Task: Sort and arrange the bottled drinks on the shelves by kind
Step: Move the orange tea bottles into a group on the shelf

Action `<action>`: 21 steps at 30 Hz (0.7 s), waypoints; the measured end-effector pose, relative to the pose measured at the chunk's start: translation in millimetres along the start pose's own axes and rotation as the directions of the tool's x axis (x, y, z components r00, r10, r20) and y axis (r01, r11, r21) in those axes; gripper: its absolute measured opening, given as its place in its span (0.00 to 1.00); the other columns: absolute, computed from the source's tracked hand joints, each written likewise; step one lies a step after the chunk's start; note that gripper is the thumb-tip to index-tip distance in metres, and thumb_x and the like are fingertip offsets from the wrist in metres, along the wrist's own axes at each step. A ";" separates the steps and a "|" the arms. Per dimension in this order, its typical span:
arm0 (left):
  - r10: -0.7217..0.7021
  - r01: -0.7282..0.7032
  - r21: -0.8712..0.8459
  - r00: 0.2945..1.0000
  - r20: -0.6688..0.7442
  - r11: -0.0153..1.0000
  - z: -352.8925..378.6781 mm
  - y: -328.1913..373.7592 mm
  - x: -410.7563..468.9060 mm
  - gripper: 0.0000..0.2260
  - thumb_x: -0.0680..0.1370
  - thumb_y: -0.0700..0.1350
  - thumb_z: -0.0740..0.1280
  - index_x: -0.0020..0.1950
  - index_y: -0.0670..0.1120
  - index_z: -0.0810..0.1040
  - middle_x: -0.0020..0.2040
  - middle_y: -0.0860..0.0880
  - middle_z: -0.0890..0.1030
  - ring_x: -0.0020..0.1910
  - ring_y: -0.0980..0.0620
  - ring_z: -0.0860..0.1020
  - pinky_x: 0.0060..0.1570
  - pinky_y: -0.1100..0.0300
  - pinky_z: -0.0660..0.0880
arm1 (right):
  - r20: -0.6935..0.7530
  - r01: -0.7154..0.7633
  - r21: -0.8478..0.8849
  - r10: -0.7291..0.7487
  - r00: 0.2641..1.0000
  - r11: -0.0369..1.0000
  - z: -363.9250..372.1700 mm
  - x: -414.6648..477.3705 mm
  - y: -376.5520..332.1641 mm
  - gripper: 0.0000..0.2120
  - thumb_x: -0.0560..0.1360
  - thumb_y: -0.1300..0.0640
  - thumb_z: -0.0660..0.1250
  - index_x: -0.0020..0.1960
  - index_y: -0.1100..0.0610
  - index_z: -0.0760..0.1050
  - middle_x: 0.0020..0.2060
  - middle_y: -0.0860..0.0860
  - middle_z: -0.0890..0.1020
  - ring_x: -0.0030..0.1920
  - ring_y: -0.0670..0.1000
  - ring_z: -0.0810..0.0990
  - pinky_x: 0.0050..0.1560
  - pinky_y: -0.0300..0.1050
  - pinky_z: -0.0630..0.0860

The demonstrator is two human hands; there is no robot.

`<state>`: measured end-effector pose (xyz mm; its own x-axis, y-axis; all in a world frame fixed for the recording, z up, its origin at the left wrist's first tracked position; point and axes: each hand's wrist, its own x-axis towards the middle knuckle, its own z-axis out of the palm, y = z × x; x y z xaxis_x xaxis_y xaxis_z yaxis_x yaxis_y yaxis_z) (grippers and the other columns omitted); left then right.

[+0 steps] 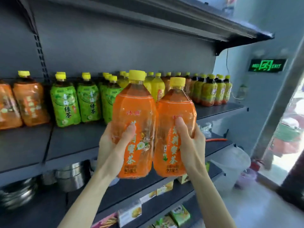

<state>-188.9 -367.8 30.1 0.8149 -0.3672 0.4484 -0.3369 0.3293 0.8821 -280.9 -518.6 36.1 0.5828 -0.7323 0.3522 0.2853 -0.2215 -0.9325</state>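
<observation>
A: What are the hands doing at the drinks shelf?

B: The left hand is gripping one orange-labelled bottle, thumb lying across its label. The right hand is gripping a second orange bottle the same way. Both bottles are standing upright with yellow caps, pressing side by side in the air in front of the dark shelf.

A: And what is sitting on that shelf?

B: Two more orange bottles are standing at the far left. Green-labelled bottles are lining up just beside them, yellow bottles are showing behind the held pair, and dark-liquid bottles with yellow-green labels are clustering at the right end.

A: Anything below?

B: Steel pots are sitting on the lower shelf, boxed goods further down. A green exit sign is glowing on the wall.
</observation>
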 end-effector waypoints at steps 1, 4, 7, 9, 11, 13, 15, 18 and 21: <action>0.003 -0.003 -0.004 1.000 0.014 1.000 13.1 -4.9 7.8 0.29 0.63 0.67 0.69 0.60 0.55 0.75 0.53 0.52 0.83 0.52 0.50 0.81 0.54 0.43 0.77 | -0.010 0.010 0.001 -0.010 1.000 1.000 -9.8 11.9 2.0 0.26 0.60 0.29 0.66 0.47 0.48 0.77 0.40 0.49 0.85 0.40 0.49 0.85 0.42 0.48 0.81; 0.010 -0.010 -0.004 1.000 0.023 1.000 48.3 -23.4 32.5 0.34 0.59 0.71 0.70 0.60 0.55 0.74 0.52 0.53 0.83 0.51 0.52 0.82 0.50 0.49 0.79 | -0.022 0.024 0.009 -0.023 0.999 1.000 -35.6 49.9 11.4 0.26 0.60 0.30 0.66 0.48 0.48 0.77 0.40 0.47 0.85 0.40 0.47 0.85 0.41 0.44 0.80; 0.042 -0.041 -0.023 0.999 0.025 0.999 83.8 -46.9 58.4 0.36 0.56 0.73 0.69 0.59 0.56 0.74 0.50 0.56 0.83 0.48 0.55 0.82 0.39 0.62 0.79 | -0.023 0.033 0.008 -0.033 0.999 0.999 -56.2 90.9 27.5 0.24 0.61 0.31 0.67 0.47 0.47 0.76 0.39 0.47 0.85 0.40 0.48 0.85 0.42 0.45 0.81; 0.041 -0.039 -0.042 0.999 0.029 0.998 108.1 -61.7 81.6 0.38 0.55 0.74 0.69 0.59 0.56 0.74 0.50 0.56 0.83 0.47 0.55 0.83 0.37 0.66 0.78 | -0.029 0.025 -0.002 -0.025 0.999 1.000 -69.3 122.4 35.8 0.24 0.61 0.31 0.67 0.46 0.47 0.76 0.39 0.47 0.85 0.39 0.48 0.85 0.41 0.45 0.81; 0.033 -0.031 -0.048 0.999 0.037 0.998 134.6 -75.0 104.8 0.39 0.55 0.74 0.69 0.60 0.56 0.74 0.50 0.55 0.83 0.47 0.54 0.83 0.37 0.64 0.78 | -0.034 0.029 -0.025 -0.030 0.999 0.999 -83.5 152.2 41.6 0.24 0.61 0.31 0.67 0.46 0.48 0.76 0.38 0.47 0.85 0.38 0.48 0.85 0.40 0.44 0.80; 0.036 -0.034 -0.050 0.998 0.055 0.998 162.7 -88.2 129.5 0.37 0.57 0.74 0.68 0.60 0.57 0.73 0.51 0.54 0.83 0.48 0.53 0.83 0.40 0.60 0.79 | -0.056 0.045 -0.026 -0.046 0.997 0.999 -100.2 182.7 47.3 0.25 0.61 0.31 0.68 0.46 0.49 0.77 0.37 0.47 0.85 0.37 0.48 0.85 0.38 0.41 0.79; 0.037 -0.033 -0.057 0.997 0.071 0.998 192.0 -100.5 150.7 0.35 0.58 0.73 0.68 0.60 0.57 0.74 0.51 0.55 0.83 0.48 0.54 0.83 0.41 0.60 0.80 | -0.085 0.042 -0.016 -0.043 0.995 0.999 -119.5 211.3 53.1 0.26 0.61 0.31 0.67 0.47 0.50 0.77 0.36 0.47 0.85 0.37 0.48 0.85 0.36 0.38 0.78; 0.020 -0.013 -0.071 0.994 0.108 0.997 236.8 -121.3 178.8 0.34 0.58 0.73 0.68 0.59 0.57 0.74 0.51 0.54 0.83 0.49 0.53 0.83 0.42 0.59 0.80 | -0.096 0.053 -0.015 -0.054 0.994 0.998 -150.9 254.0 66.1 0.26 0.60 0.31 0.67 0.48 0.49 0.77 0.38 0.47 0.85 0.38 0.48 0.85 0.38 0.42 0.80; -0.005 0.017 -0.094 0.993 0.119 0.995 283.6 -142.9 200.6 0.27 0.60 0.69 0.70 0.55 0.61 0.76 0.50 0.54 0.84 0.48 0.53 0.83 0.39 0.61 0.80 | -0.077 0.049 -0.022 -0.051 0.996 0.999 -182.7 297.9 84.3 0.27 0.60 0.30 0.67 0.49 0.48 0.77 0.39 0.47 0.85 0.39 0.48 0.85 0.41 0.45 0.81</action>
<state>-111.0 -735.2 35.1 0.7546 -0.4701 0.4578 -0.2774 0.4038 0.8718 -222.3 -873.1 47.9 0.5071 -0.7677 0.3917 0.2965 -0.2714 -0.9157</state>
